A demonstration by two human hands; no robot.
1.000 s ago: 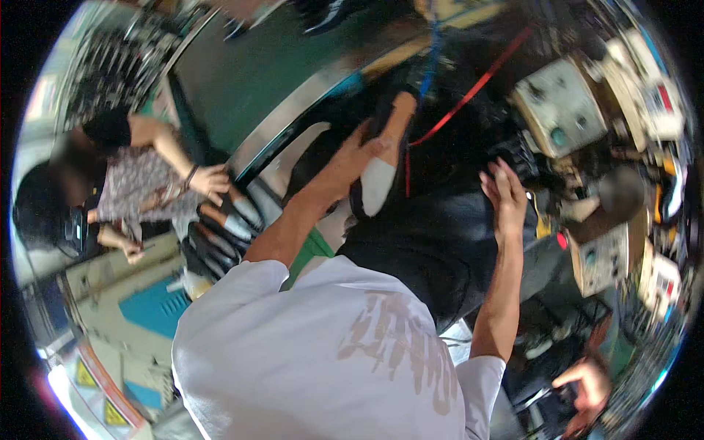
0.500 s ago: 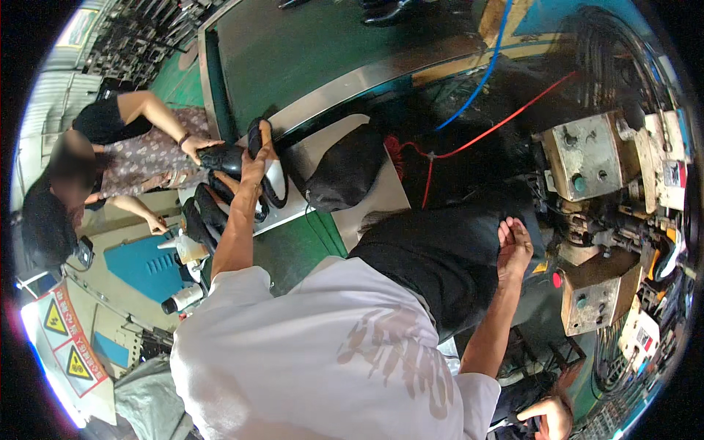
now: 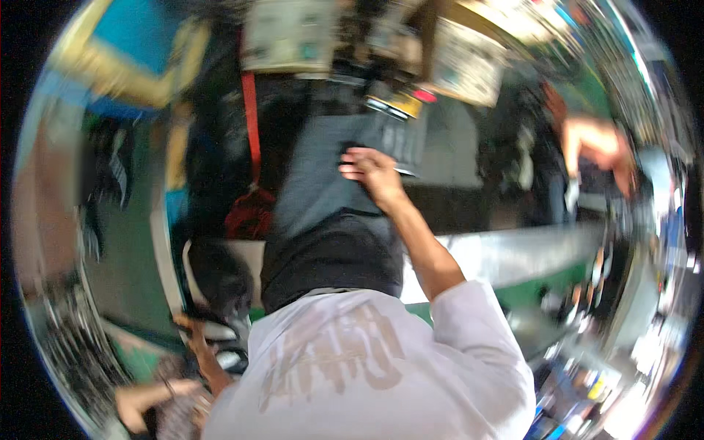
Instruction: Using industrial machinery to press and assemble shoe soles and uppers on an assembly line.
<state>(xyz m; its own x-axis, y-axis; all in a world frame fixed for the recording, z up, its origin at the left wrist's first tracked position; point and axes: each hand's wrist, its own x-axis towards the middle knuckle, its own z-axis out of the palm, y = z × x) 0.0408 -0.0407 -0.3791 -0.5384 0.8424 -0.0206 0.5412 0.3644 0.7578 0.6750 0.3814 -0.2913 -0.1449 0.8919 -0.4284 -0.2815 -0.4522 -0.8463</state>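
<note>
My left hand point(image 3: 196, 334) reaches out at lower left and is smeared by motion. Its fingers appear closed on a black shoe point(image 3: 218, 331) among other shoes on a pale surface. Another person's forearm point(image 3: 143, 403) is close by. My right hand point(image 3: 372, 174) hovers over the dark grey cloth on my lap point(image 3: 315, 172). Its fingers are loosely bent, with nothing visible in them.
Ahead stand two metal control boxes point(image 3: 290, 37), the right one point(image 3: 467, 62) near a red button. A red hose point(image 3: 251, 125) hangs left of my lap. A dark, rounded thing point(image 3: 220, 275) lies beside me. Another person point(image 3: 598, 147) is at far right.
The view has swung right toward the machine and blurred. My left hand stays by the shoes, now at lower left; my right hand remains above my lap.
</note>
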